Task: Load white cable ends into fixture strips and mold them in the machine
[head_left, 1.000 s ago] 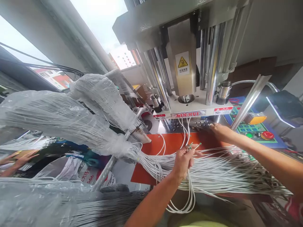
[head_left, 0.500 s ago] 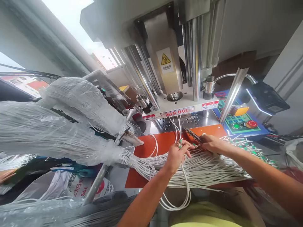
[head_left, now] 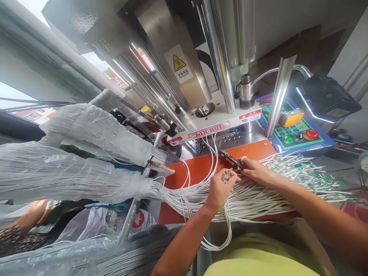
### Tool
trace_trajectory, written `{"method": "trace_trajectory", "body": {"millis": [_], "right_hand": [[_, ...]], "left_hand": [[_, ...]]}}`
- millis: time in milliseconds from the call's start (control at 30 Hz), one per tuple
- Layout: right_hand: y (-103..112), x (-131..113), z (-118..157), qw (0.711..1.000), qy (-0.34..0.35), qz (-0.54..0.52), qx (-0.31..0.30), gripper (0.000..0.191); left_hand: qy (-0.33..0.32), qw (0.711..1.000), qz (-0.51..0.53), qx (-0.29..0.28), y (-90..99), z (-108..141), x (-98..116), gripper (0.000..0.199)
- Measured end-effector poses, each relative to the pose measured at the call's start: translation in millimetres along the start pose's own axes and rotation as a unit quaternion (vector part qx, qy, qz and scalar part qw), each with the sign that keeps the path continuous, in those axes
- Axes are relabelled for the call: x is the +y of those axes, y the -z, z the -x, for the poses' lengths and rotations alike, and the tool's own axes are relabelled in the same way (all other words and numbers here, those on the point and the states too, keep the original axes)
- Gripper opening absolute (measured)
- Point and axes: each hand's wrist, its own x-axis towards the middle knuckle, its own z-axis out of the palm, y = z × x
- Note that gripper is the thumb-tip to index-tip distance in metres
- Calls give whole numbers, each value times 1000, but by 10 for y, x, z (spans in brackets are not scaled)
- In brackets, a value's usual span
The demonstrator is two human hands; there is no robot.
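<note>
Head view: a "MIN-HUI" plate sits on the press. The left hand pinches green-tipped white wires; just beside it, the right hand grips a metal strip over an orange pad.

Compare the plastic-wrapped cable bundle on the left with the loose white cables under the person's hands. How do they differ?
The plastic-wrapped cable bundle is sheathed in clear film, while the loose white cables lie bare. The bundle is gathered tightly; the loose cables spread across the orange pad. The loose cables show green-marked ends; the bundle's ends are out of sight. Both hold many thin white cables.
</note>
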Motion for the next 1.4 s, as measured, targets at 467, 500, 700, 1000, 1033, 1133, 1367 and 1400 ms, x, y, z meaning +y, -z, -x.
{"method": "trace_trajectory", "body": {"millis": [467,500,700,1000,1033,1133,1367,1400], "right_hand": [[28,-46,20,1000,18,2,-11,18],[27,-45,21,1000,17,1,-12,20],[4,1,29,999,10,43,-9,15],[36,90,-21,996,52,57,-52,29],[32,112,-28,996,62,49,-50,33],[16,161,-49,996,73,29,-50,38],[23,132,-33,995,86,43,-38,25],[27,120,-23,995,82,48,-37,23]], "left_hand": [[-210,952,-209,72,-99,-59,-160,14],[-213,951,-212,73,-101,-63,-167,15],[-234,938,-241,82,-113,-69,-185,15],[-97,983,-135,74,-91,-116,-148,11],[-77,989,-111,65,-81,-129,-152,11],[12,1000,-6,-1,-27,-165,-160,16],[34,999,24,-20,166,2,-96,23],[26,1000,8,-14,180,43,-100,22]]}}
